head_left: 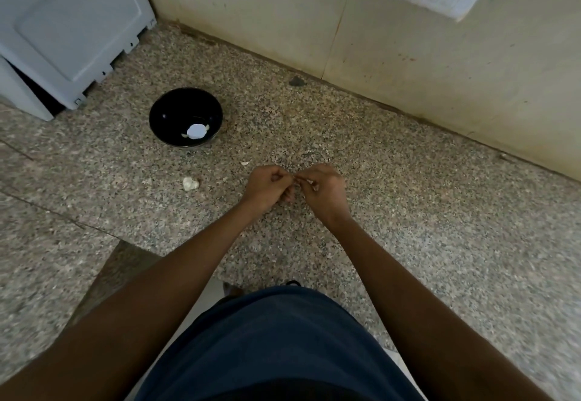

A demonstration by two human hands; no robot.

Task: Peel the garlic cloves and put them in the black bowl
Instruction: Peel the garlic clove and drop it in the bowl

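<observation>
Pinching garlic clove (302,181) between left hand (267,187) and right hand (321,190), both curled tight on it, over counter (408,180). Advising: tearing skin from tip, keeping clove steady. Waiting well left: black bowl (163,108), peeled pieces inside.

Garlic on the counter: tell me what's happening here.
A person stands at a speckled stone counter, both hands together, the left hand and right hand pinching a small garlic clove between their fingers, apparently peeling it. The black bowl already holds some pale pieces. Another garlic piece and a scrap of skin lie nearby.
</observation>
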